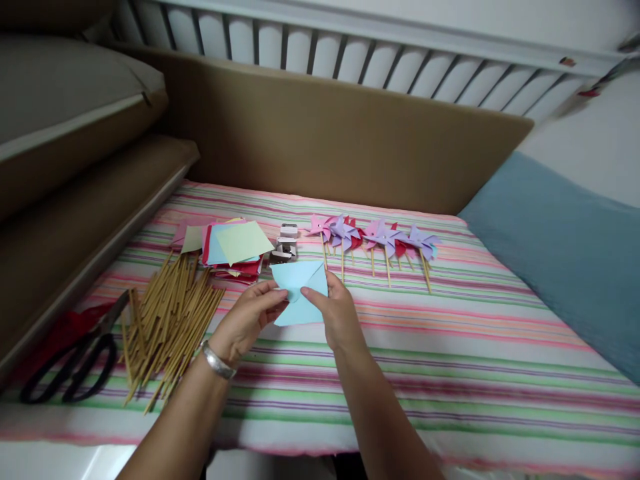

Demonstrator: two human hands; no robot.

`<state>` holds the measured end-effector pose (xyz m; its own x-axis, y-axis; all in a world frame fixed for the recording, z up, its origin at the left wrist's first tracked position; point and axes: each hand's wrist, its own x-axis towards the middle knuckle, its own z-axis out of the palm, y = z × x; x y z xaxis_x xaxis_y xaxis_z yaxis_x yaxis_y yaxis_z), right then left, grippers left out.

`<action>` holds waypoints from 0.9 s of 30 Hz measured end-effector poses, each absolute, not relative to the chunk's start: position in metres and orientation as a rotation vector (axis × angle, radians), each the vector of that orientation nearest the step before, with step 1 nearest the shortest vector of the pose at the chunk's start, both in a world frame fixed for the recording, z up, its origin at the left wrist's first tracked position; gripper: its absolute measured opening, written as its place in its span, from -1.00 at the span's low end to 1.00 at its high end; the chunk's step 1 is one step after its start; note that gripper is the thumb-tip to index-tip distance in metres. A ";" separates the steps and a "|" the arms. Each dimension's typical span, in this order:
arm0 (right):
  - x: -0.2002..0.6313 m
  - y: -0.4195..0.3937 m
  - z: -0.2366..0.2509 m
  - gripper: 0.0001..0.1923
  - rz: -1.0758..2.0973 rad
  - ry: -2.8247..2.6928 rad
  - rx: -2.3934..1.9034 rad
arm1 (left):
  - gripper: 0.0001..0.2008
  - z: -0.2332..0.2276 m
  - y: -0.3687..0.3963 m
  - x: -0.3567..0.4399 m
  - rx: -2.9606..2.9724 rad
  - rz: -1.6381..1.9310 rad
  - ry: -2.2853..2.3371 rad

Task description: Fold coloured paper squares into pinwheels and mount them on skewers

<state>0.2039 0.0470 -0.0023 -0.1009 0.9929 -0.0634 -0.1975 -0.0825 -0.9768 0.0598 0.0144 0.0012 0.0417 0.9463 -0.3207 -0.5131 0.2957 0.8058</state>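
Observation:
A light blue paper square [305,310] is held up in front of me, with cuts or folds running in from its corners. My left hand [253,310] pinches its left edge, thumb on top near the middle. On the opposite side, my right hand [336,307] grips the right edge, its thumb also pressing near the centre. The fingers under the paper are partly hidden. Just beyond the sheet lie small boxes with metallic-looking pieces [285,245]. Finished paper pinwheels [385,237] in pink, purple and red rest on sticks to the right.
Stacked coloured paper squares [243,241] lie at the back left. In front of them spreads a pile of thin wooden sticks [173,323]. Black-handled scissors [83,360] sit by a red item [60,333]. A brown board [325,133] borders the striped cloth [450,373].

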 end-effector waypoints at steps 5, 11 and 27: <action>0.189 0.040 -0.010 -0.65 1.326 -1.018 -1.050 | -0.77 -0.003 0.015 0.077 0.531 1.290 1.016; 0.182 0.037 -0.016 -0.71 1.379 -0.985 -1.021 | -0.80 -0.003 0.016 0.076 0.517 1.365 1.092; 0.191 0.025 -0.002 -0.65 0.431 -2.107 -0.795 | -0.70 0.013 0.018 0.028 0.365 1.463 1.194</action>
<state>0.1914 0.0251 -0.0024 -0.4611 0.6704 0.5814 0.3878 0.7415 -0.5475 0.0280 0.0175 0.0134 -0.2972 0.8722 -0.3884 -0.5556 0.1729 0.8133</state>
